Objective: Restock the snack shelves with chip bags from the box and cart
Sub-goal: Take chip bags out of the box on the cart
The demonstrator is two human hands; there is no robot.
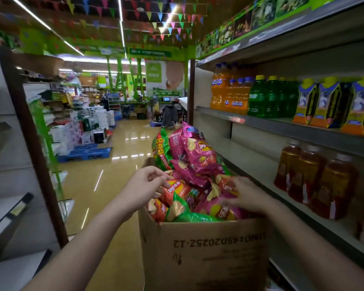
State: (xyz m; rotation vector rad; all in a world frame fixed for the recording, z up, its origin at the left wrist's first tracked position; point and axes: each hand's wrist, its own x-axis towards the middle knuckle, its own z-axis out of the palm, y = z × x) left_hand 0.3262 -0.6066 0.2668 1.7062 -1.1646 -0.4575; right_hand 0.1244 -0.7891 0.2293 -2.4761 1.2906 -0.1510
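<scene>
Left hand (144, 183) and blurred right hand (245, 194), fingers loosely curled, touch chip bags (198, 160) in box (204, 248)

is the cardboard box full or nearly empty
Full. The cardboard box is heaped with chip bags piled well above its rim, pink, red and green ones. Both hands, left hand and right hand, reach into the pile.

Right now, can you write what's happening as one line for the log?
stage: picking from box | left hand: on red chip bag | right hand: on pink chip bag | cardboard box: heaped full
</scene>
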